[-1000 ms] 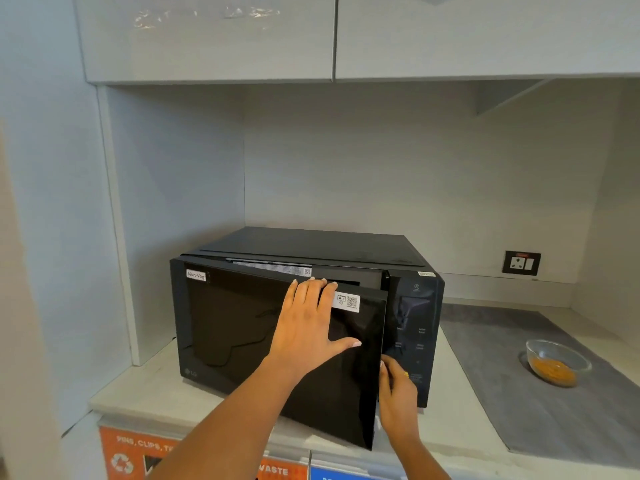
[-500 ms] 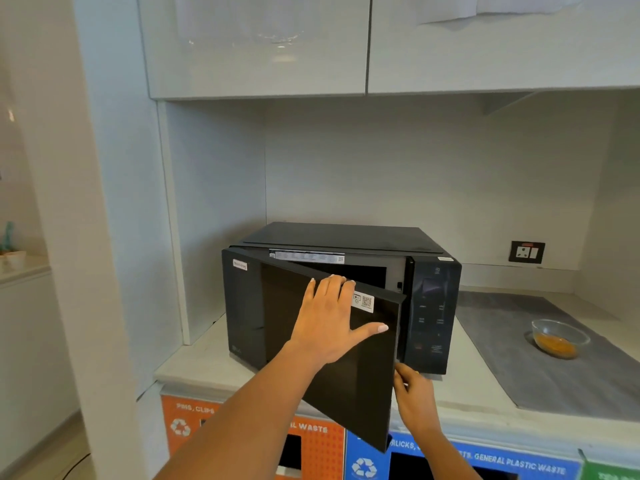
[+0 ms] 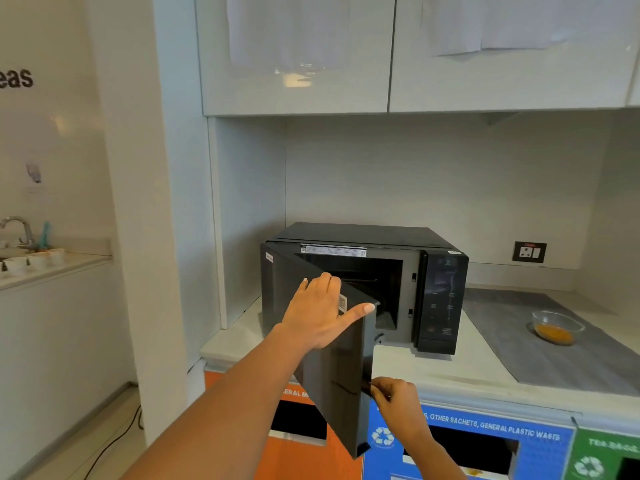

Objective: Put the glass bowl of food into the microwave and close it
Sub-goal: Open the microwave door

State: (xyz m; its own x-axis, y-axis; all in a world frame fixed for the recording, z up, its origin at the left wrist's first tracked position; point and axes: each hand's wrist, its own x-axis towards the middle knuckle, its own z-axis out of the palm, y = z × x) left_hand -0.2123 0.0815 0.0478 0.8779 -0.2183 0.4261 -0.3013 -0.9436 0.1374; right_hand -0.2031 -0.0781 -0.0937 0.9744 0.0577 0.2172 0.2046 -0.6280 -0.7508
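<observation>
A black microwave stands on the white counter. Its door is swung out to the left about halfway, so the dark cavity shows. My left hand lies on the door's top outer corner, fingers over the upper edge and thumb stretched right. My right hand pinches the door's free edge lower down. The glass bowl, with orange food in it, sits on a grey mat to the right of the microwave, well away from both hands.
The grey mat covers the counter's right part. A wall socket is behind it. Glossy upper cabinets hang overhead. Orange, blue and green waste bins sit below the counter. A sink counter with small cups lies far left.
The door has swung from slightly ajar to about half open, with both hands moving out with it. The camera has pulled back and to the left.
</observation>
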